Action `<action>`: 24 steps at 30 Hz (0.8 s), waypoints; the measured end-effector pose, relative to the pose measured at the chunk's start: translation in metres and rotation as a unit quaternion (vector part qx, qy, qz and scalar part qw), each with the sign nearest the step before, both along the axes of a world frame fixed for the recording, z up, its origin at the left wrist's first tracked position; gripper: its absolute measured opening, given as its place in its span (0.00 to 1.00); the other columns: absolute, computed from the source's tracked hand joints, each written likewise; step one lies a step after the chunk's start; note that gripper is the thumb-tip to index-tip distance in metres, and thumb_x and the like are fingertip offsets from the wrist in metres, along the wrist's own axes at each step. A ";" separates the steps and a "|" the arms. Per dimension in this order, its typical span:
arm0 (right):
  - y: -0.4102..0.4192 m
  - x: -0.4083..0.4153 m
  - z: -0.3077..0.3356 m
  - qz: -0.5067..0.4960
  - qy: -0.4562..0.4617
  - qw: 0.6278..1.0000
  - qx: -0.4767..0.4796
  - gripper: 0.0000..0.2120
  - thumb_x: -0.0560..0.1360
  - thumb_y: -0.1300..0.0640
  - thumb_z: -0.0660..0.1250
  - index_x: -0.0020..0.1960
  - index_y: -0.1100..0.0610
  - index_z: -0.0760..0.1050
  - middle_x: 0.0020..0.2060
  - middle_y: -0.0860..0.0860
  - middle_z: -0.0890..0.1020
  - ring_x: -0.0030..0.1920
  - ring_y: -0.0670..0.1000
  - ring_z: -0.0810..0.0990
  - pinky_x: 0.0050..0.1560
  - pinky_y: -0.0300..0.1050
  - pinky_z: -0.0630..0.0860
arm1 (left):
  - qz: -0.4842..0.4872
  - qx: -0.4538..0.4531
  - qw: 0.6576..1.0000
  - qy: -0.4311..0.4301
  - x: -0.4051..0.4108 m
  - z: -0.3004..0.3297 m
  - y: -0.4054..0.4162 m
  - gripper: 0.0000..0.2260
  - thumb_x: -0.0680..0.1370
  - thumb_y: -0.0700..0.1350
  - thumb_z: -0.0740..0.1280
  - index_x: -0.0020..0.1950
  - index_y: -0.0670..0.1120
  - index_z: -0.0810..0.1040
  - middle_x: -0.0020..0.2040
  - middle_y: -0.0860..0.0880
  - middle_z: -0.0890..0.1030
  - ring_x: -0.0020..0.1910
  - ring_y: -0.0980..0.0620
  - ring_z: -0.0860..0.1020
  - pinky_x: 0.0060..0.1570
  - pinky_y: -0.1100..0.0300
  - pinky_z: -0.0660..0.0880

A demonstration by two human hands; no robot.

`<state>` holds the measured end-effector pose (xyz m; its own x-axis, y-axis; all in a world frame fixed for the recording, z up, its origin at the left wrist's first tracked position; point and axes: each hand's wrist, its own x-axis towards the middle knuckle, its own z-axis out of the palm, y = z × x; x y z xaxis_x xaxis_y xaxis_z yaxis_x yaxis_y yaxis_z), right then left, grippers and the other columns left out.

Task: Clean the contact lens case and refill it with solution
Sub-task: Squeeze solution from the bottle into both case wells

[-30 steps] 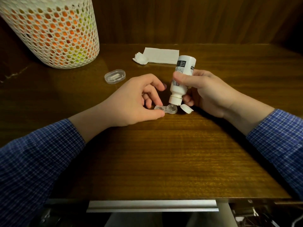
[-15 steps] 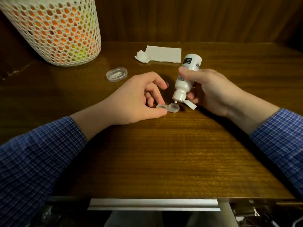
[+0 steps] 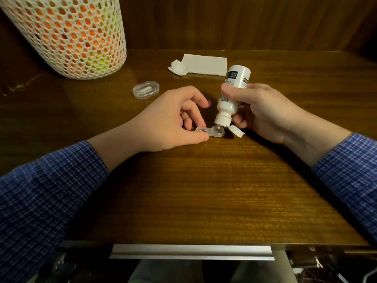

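A clear contact lens case with two open wells lies on the wooden table. My left hand pinches its left well between thumb and fingers. My right hand grips a white solution bottle turned nozzle-down, its tip just over the case's right well. The bottle's flip cap hangs open beside the nozzle.
A white mesh basket with orange and green contents stands at the back left. A small clear oval box lies behind my left hand. A folded white tissue and a crumpled wad lie at the back. The table's front edge has a metal strip.
My right hand lifted and tilted the bottle a little, then brought the nozzle back down over the right well. My left hand has kept its hold on the case.
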<state>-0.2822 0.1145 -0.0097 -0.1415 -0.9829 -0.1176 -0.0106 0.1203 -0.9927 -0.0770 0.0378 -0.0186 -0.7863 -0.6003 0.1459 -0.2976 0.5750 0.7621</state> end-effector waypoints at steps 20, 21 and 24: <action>0.000 -0.001 0.001 -0.006 -0.008 1.000 0.010 0.11 0.80 0.49 0.69 0.54 0.57 0.75 0.33 0.46 0.83 0.30 0.45 0.73 0.28 0.36 0.69 | -0.006 -0.016 1.000 0.003 -0.001 -0.002 0.000 0.25 0.71 0.44 0.81 0.65 0.50 0.76 0.46 0.53 0.87 0.39 0.51 0.83 0.40 0.64 0.80; 0.000 -0.001 0.001 -0.006 -0.009 1.000 0.009 0.11 0.80 0.49 0.69 0.54 0.57 0.75 0.33 0.46 0.82 0.30 0.45 0.73 0.28 0.36 0.69 | -0.007 -0.017 1.000 0.003 -0.001 -0.002 -0.001 0.25 0.71 0.44 0.81 0.65 0.50 0.76 0.46 0.53 0.87 0.39 0.51 0.83 0.41 0.64 0.80; -0.001 -0.002 0.000 -0.017 -0.015 1.000 0.008 0.13 0.79 0.48 0.70 0.54 0.57 0.76 0.33 0.47 0.81 0.29 0.45 0.73 0.28 0.36 0.69 | -0.008 -0.018 1.000 -0.002 0.000 -0.002 -0.001 0.25 0.71 0.44 0.81 0.65 0.50 0.76 0.47 0.54 0.86 0.40 0.50 0.83 0.41 0.63 0.81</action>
